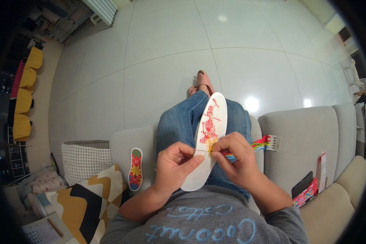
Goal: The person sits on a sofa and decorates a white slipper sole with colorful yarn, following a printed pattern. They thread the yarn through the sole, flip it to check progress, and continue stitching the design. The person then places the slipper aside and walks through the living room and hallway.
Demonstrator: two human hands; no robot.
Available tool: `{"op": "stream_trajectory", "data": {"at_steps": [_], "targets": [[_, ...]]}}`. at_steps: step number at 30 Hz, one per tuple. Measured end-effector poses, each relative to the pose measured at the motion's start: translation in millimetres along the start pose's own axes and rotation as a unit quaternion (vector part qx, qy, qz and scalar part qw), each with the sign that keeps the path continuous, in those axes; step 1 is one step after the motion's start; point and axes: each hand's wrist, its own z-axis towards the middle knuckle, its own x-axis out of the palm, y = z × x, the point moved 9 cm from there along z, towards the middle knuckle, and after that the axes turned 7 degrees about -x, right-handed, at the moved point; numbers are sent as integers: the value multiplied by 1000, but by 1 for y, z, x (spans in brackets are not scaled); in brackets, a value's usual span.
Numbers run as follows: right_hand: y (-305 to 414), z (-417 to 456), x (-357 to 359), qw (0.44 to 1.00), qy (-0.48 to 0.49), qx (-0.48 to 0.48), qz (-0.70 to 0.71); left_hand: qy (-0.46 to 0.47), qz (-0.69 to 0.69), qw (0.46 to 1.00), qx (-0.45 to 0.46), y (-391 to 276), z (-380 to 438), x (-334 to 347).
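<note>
A white insole (191, 180) with red and yellow stitching slants above my lap, its upper end over my jeans. My left hand (176, 166) pinches its left edge near the middle, thumb on the upper face. On the other side, my right hand (236, 155) has thumb and forefinger brought together at the yellow stitches. Whether a needle or only thread lies between those fingertips is too small to tell. Colored embroidery floss (260, 143) hangs from a punched white card (273, 143) on the sofa, partly hidden behind my right hand.
A finished-looking colorful insole (135, 169) lies on the sofa seat (119, 146) to my left. Patterned cushions (88, 204) sit beyond it. At right are a dark phone (303, 184) and a floral pouch (306, 193) on the sofa. Pale floor tiles (170, 88) stretch ahead.
</note>
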Motion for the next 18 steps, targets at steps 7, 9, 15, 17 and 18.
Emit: {"op": "stream_trajectory", "data": {"at_steps": [7,9,15,17,18], "targets": [[7,6,2,999,35,-24,-26,23,-21,999,-21,3,-1,0],[8,7,5,998,51,-26,-36,32,-25,999,-29,5,-1,0],[11,7,9,994,75,-50,-68,36,-41,997,-47,9,-1,-1],[11,7,11,992,77,-62,-79,40,-40,997,-45,8,-1,0],[11,7,12,993,70,-63,-77,42,-39,997,-42,8,-1,0]]}}
